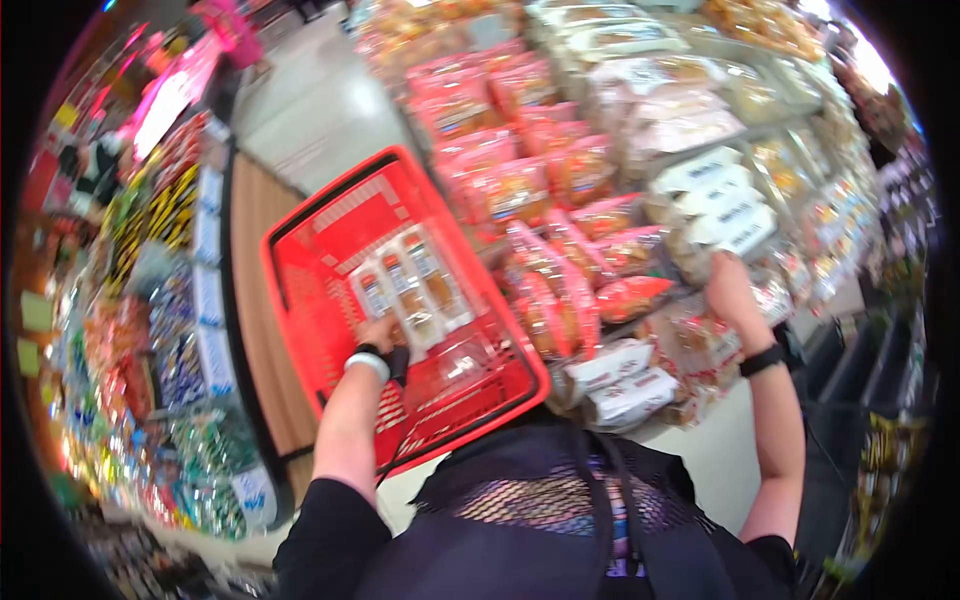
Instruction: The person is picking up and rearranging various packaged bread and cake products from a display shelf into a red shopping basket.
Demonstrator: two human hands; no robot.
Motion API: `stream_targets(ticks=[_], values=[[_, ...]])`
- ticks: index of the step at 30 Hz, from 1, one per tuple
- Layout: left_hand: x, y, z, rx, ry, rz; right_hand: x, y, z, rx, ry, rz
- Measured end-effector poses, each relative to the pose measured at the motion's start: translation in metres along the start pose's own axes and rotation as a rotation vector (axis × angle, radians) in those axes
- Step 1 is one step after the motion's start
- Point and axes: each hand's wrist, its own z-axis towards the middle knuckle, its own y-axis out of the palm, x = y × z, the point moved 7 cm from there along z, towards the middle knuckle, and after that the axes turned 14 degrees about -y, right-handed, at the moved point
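Observation:
A red shopping basket stands tilted in my view, left of centre. Several long clear packs with white labels lie side by side in it. My left hand is inside the basket, its fingers closed at the lower end of the leftmost pack; the fingertips are blurred. My right hand reaches to the display, fingers pinched at the near edge of a white-labelled snack pack. More such packs are stacked behind it. Pink snack bags stand in rows to its left.
A wood-topped shelf edge runs along the left, beside racks of colourful packets. More white-labelled packs lie at the display's near corner. Pale floor shows between the shelves. Dark shelving is on the right.

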Motion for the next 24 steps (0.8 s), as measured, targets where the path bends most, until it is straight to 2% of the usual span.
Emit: stream_targets(ticks=[1, 2, 3, 4, 6, 7, 8, 10, 12, 13, 14, 16, 17, 18, 19, 22, 24], values=[[-0.009, 0.015, 0.016, -0.363, -0.077, -0.058, -0.003, -0.002, 0.000, -0.047, 0.001, -0.025], [-0.008, 0.021, 0.026, -0.943, -0.062, 0.005, -0.006, -0.002, 0.000, -0.096, 0.006, -0.045], [-0.001, 0.016, 0.005, -0.480, 0.013, 0.114, -0.007, -0.004, -0.002, -0.061, 0.019, -0.043], [0.008, 0.022, -0.020, -0.379, 0.088, 0.134, -0.007, -0.004, -0.003, -0.025, 0.022, -0.036], [0.009, 0.025, -0.043, -0.307, -0.009, 0.077, 0.003, 0.005, -0.005, 0.036, 0.028, 0.015], [0.007, 0.014, -0.021, -0.277, 0.000, 0.153, 0.004, 0.007, -0.007, 0.070, 0.019, 0.006], [0.010, 0.010, -0.021, -0.159, -0.046, 0.200, 0.003, 0.008, -0.009, 0.104, 0.005, -0.002], [-0.003, -0.014, 0.037, 0.058, -0.117, 0.021, 0.003, 0.003, -0.009, 0.114, 0.028, -0.005], [0.001, -0.011, 0.024, 0.046, -0.165, -0.094, 0.001, 0.004, -0.009, 0.126, 0.004, -0.001], [0.007, -0.009, 0.014, 0.055, -0.201, -0.042, 0.001, 0.005, -0.010, 0.119, -0.005, -0.001], [0.013, -0.012, 0.015, 0.078, -0.148, -0.040, 0.003, 0.003, -0.010, 0.127, 0.001, -0.008], [0.033, 0.004, -0.043, -0.141, 0.006, -0.197, 0.006, 0.006, -0.009, 0.066, 0.043, 0.157], [0.040, 0.022, -0.077, -0.323, -0.170, -0.311, -0.008, -0.014, -0.014, 0.184, 0.087, 0.214], [0.049, 0.028, -0.114, -0.315, -0.173, -0.356, -0.025, -0.028, -0.018, 0.183, 0.053, 0.200], [0.059, 0.033, -0.142, -0.336, -0.094, -0.353, -0.040, -0.036, -0.023, 0.291, -0.037, 0.244], [0.092, 0.051, -0.230, -0.356, 0.299, -0.329, -0.103, -0.056, -0.020, 0.181, -0.194, 0.552], [0.108, 0.078, -0.279, -0.370, 0.398, -0.240, -0.145, -0.056, -0.015, 0.122, -0.295, 0.703]])
